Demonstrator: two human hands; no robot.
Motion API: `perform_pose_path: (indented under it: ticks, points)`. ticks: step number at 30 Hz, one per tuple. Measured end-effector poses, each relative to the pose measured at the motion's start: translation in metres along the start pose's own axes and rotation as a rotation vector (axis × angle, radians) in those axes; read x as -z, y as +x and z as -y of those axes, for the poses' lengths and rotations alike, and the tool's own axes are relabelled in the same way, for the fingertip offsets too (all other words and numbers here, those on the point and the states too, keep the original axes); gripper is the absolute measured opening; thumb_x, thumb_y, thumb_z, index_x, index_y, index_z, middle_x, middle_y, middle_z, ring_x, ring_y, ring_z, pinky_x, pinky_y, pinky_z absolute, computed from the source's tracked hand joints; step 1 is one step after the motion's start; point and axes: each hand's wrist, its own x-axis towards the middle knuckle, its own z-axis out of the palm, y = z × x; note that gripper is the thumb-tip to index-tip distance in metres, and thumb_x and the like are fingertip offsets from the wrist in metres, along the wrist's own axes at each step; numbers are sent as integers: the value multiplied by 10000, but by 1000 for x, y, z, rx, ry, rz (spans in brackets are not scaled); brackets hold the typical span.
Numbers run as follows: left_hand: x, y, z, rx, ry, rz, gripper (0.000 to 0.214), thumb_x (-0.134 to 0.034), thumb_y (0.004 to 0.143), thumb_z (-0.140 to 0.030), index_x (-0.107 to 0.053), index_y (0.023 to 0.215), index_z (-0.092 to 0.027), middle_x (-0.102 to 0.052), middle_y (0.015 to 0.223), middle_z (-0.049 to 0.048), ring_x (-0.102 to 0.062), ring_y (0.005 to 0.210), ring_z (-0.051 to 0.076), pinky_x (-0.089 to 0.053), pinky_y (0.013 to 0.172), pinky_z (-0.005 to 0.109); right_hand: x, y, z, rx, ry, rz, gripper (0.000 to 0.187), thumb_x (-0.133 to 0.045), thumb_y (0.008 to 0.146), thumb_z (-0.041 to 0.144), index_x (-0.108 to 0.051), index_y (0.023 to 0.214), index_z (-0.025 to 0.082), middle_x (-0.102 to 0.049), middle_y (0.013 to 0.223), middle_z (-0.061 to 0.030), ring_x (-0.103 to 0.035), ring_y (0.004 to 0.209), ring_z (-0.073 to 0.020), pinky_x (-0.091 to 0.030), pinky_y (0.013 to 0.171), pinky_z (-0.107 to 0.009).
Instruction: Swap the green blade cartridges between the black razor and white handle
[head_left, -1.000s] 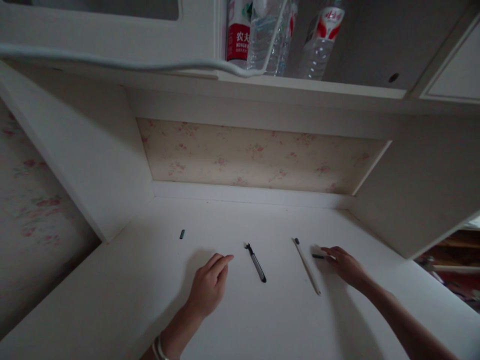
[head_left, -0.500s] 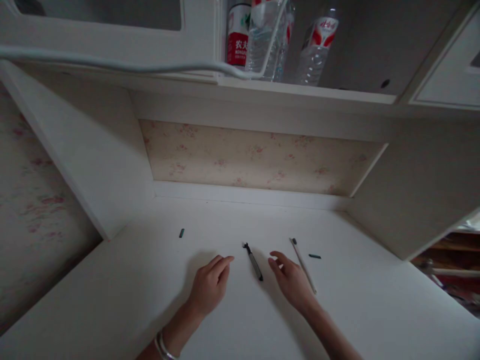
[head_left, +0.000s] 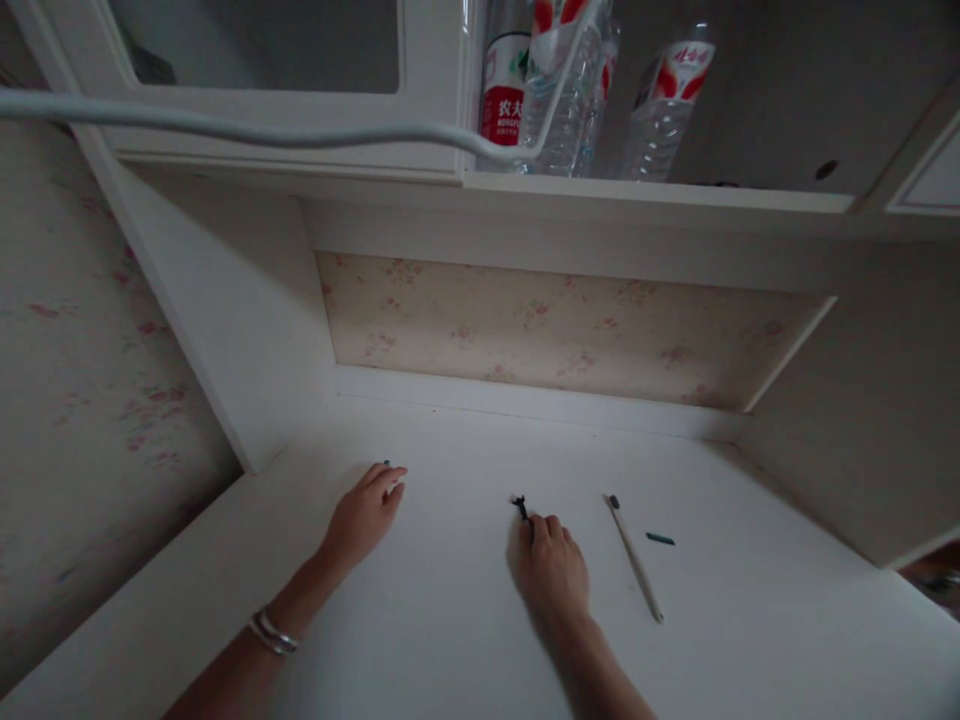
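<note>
My right hand [head_left: 551, 572] lies palm down over the black pen [head_left: 520, 506] on the white desk [head_left: 450, 620]; only the pen's tip shows beyond my fingertips. My left hand [head_left: 364, 513] stretches to the left, its fingertips on a small dark cap [head_left: 386, 463] that is almost hidden. A white pen [head_left: 635, 560] lies just right of my right hand, and a second small dark cap [head_left: 660, 539] lies beyond it. Both hands have their fingers extended and close together.
A shelf above holds several water bottles [head_left: 570, 90]. A white cable [head_left: 225, 128] runs across the cabinet front. White side panels [head_left: 240, 330] wall the desk nook left and right. Floral wallpaper [head_left: 555, 330] backs it.
My left hand moved left and forward onto the small cap. My right hand came from the far right, past the white pen, and settled over the black pen.
</note>
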Motion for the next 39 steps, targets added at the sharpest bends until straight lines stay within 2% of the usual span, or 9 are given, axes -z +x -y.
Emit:
perform_pose_path:
  ticks: [5, 8, 12, 16, 22, 27, 31, 35, 39]
  points:
    - [8, 24, 76, -3, 104, 239, 441, -518, 822, -346, -519, 1216, -148, -505, 1188, 116, -506, 1096, 252, -377, 977, 363, -11, 0, -6, 8, 70, -71, 331, -281, 961, 241, -588, 1038, 145, -616, 926, -126, -595, 832, -256, -419, 702, -356]
    - [3, 34, 98, -11, 90, 335, 472, -527, 805, -338, -512, 1230, -132, -499, 1210, 134, -474, 1138, 262, -335, 1012, 372, -10, 0, -8, -15, 283, -121, 359, -237, 975, 326, -548, 1051, 162, -605, 947, -120, -606, 823, -239, -435, 702, -338]
    - [-3, 49, 105, -32, 54, 397, 452, -552, 776, -332, -563, 1187, -146, -524, 1211, 130, -484, 1130, 258, -325, 1011, 357, -5, -2, -8, -180, 648, -181, 379, -276, 948, 483, -497, 1060, 196, -596, 937, -102, -609, 796, -236, -449, 658, -331]
    - [-6, 65, 105, -35, 2, 454, 405, -602, 714, -334, -634, 1085, -175, -582, 1140, 109, -515, 1078, 259, -345, 980, 346, -4, -5, -3, -335, 992, -151, 407, -368, 910, 551, -449, 1099, 199, -543, 606, 28, -539, 530, -183, -398, 492, -281]
    - [-4, 73, 104, 10, -86, 454, 325, -634, 665, -361, -677, 931, -180, -613, 1017, 91, -557, 966, 247, -392, 904, 331, -7, -10, 11, -293, 1444, -107, 410, -585, 813, 532, -478, 1068, 229, -584, 756, 32, -470, 479, -99, -345, 421, -208]
    - [-2, 64, 83, 95, -185, 400, 426, -590, 713, -465, -652, 992, -149, -609, 1021, 107, -574, 886, 242, -426, 846, 346, -1, -13, 14, -297, 1571, 50, 460, -680, 755, 507, -560, 1072, 196, -434, 526, 81, -398, 451, -96, -304, 408, -191]
    - [-7, 42, 40, 163, -344, 398, 517, -447, 842, -517, -542, 1212, -168, -599, 1125, 103, -577, 915, 213, -467, 747, 307, 7, -14, 18, -358, 1732, 205, 408, -687, 760, 497, -581, 1031, 211, -434, 590, 71, -370, 453, -74, -270, 405, -175]
    - [-22, 11, -15, 379, -1087, 336, 443, -546, 839, -494, -594, 1145, -178, -549, 1219, 124, -556, 910, 172, -452, 722, 277, 14, -18, 30, -338, 1860, 332, 342, -595, 826, 534, -589, 906, 201, -498, 664, 38, -450, 512, -90, -356, 464, -189]
    - [-41, -11, -64, 484, -1548, 310, 360, -627, 816, -435, -648, 1071, -182, -576, 1168, 124, -553, 899, 163, -440, 731, 274, 19, -23, 40, -264, 1940, 352, 325, -553, 848, 546, -518, 840, 224, -503, 659, 57, -412, 423, -73, -312, 389, -180]
